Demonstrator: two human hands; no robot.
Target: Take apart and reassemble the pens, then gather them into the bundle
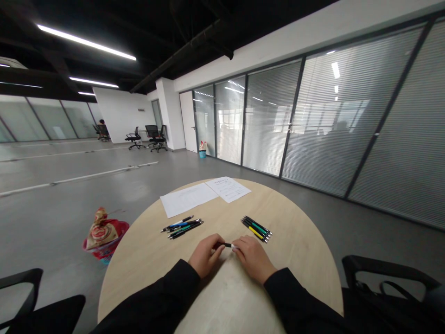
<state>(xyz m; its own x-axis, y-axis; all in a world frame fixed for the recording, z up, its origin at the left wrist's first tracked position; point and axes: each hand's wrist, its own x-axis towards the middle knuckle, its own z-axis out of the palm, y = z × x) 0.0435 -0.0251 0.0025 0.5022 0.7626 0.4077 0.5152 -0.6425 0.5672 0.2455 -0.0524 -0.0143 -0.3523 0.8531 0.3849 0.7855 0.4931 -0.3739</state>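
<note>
Dark sleeves (pixel 156 297) lie nearest. Left hand (pixel 204 256) and right hand (pixel 253 258) grip one pen (pixel 227 245) between closed fingers over the counter (pixel 225 301); loose pens (pixel 181 224) lie at its ten o'clock, aligned pens (pixel 257 228) at two. Judged step: fitting or parting the pen; next move calls for steady, straight fingers.

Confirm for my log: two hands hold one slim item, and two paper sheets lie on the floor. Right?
No, wrong place: the head view shows the paper sheets on the round table. The left hand and right hand do hold one slim item.
</note>
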